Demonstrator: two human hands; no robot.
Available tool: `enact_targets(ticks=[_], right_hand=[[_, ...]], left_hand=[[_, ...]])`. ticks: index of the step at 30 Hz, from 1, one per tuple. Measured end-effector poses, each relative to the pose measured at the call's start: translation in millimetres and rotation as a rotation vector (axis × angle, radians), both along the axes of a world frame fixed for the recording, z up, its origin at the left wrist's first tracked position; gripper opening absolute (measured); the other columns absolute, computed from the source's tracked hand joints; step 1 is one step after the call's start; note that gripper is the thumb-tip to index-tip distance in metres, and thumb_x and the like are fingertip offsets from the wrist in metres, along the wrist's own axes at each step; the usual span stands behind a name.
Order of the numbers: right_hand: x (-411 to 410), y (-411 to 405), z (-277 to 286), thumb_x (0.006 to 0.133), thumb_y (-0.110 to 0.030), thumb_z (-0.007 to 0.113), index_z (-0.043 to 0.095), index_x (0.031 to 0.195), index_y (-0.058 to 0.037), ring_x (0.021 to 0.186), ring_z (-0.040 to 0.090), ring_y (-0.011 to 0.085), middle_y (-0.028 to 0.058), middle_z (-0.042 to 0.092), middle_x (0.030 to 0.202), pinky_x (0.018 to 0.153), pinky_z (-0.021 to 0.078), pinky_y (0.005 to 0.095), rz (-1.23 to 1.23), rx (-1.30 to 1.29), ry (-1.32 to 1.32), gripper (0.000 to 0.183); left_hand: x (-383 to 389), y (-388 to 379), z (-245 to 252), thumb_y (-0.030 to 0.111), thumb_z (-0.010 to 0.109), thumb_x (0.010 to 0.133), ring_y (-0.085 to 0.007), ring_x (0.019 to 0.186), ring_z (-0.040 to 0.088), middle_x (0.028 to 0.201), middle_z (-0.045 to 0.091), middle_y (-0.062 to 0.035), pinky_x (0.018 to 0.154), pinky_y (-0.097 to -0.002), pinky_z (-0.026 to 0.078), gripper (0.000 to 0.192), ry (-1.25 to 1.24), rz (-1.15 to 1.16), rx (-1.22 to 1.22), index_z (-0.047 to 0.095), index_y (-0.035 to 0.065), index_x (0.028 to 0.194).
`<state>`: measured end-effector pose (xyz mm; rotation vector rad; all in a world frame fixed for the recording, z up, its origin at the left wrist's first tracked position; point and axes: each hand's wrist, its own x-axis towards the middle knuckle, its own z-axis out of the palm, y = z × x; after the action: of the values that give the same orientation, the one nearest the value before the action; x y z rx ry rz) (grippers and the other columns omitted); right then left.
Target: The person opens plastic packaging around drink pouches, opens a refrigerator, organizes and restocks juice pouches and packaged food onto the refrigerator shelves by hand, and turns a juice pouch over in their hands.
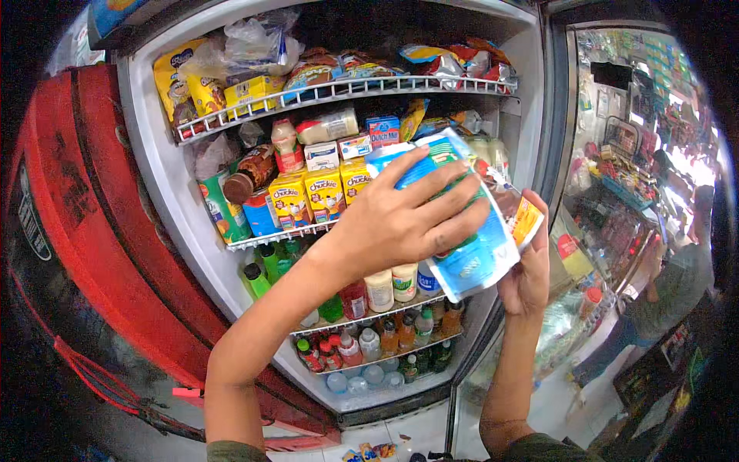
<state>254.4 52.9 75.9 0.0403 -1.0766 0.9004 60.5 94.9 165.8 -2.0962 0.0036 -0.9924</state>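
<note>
My left hand [415, 208] holds a blue and white foil pouch [473, 260] in front of the refrigerator's second shelf, its fingers spread across the pouch's face. Close by on the right, my right hand [528, 260] grips a small clear packet with an orange label [526, 220], partly hidden behind the pouch. Left of the pouch stand yellow drink cartons [326, 193], with small white boxes [321, 156] stacked on top. A brown-capped bottle [249, 173] lies tilted beside them. Snack bags [462, 60] rest on the top wire shelf [346, 84].
Lower shelves carry jars [379, 290] and bottles [388, 338]. A red cooler or cabinet [115, 219] stands left of the refrigerator. Its open glass door [577, 173] is at the right, with a person [664, 294] and stacked goods seen beyond. Colourful packets [369, 451] lie on the tiled floor.
</note>
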Motion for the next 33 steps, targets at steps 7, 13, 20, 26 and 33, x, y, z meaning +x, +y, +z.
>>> enact_targets(ticks=[7,13,20,26,33], right_hand=[[25,62,27,0.090,0.005,0.046,0.033,0.132,-0.0103,0.112,0.052,0.0244,0.0126,0.045,0.129,0.089,0.0487,0.0397,-0.176,-0.128,-0.008,0.047],[33,138,65,0.092,0.004,0.046,0.033,0.132,-0.0141,0.107,0.053,0.0225,0.0135,0.045,0.127,0.084,0.0498,0.0368,-0.172,-0.183,-0.017,0.046],[25,183,125,0.088,-0.013,0.057,0.049,0.115,0.0012,0.095,0.064,0.0291,0.0181,0.063,0.103,0.075,0.0537,0.0370,-0.741,-0.448,-0.642,0.032],[30,191,129,0.081,-0.034,0.067,0.067,0.090,-0.0002,0.097,0.062,0.0372,0.0214,0.064,0.102,0.081,0.0499,0.0443,-1.647,-0.480,-1.221,0.035],[7,59,74,0.079,-0.018,0.069,0.065,0.113,-0.0081,0.096,0.063,0.0297,0.0171,0.061,0.114,0.080,0.0501,0.0373,-0.546,0.021,-0.604,0.036]], left_hand=[[-24,37,7,0.012,0.062,0.073,-0.0274,0.103,0.054,0.106,0.055,-0.0078,0.088,-0.0413,0.043,0.039,-0.008,0.127,-0.096,0.059,0.0137,0.111],[-31,49,19,0.010,0.066,0.069,-0.0289,0.101,0.052,0.106,0.055,-0.0076,0.085,-0.0413,0.043,0.043,-0.031,0.096,-0.103,0.059,0.0131,0.111],[-39,57,35,0.006,0.063,0.072,-0.0308,0.105,0.050,0.111,0.052,-0.0096,0.089,-0.0421,0.041,0.042,0.023,0.132,-0.117,0.053,0.0103,0.113],[-28,60,35,0.011,0.065,0.073,-0.0306,0.108,0.049,0.113,0.051,-0.0099,0.090,-0.0421,0.040,0.043,0.040,0.197,-0.104,0.052,0.0112,0.113],[-21,62,32,0.001,0.069,0.061,-0.0282,0.099,0.052,0.106,0.054,-0.0079,0.082,-0.0409,0.041,0.052,-0.012,0.388,-0.209,0.053,0.0106,0.110]])
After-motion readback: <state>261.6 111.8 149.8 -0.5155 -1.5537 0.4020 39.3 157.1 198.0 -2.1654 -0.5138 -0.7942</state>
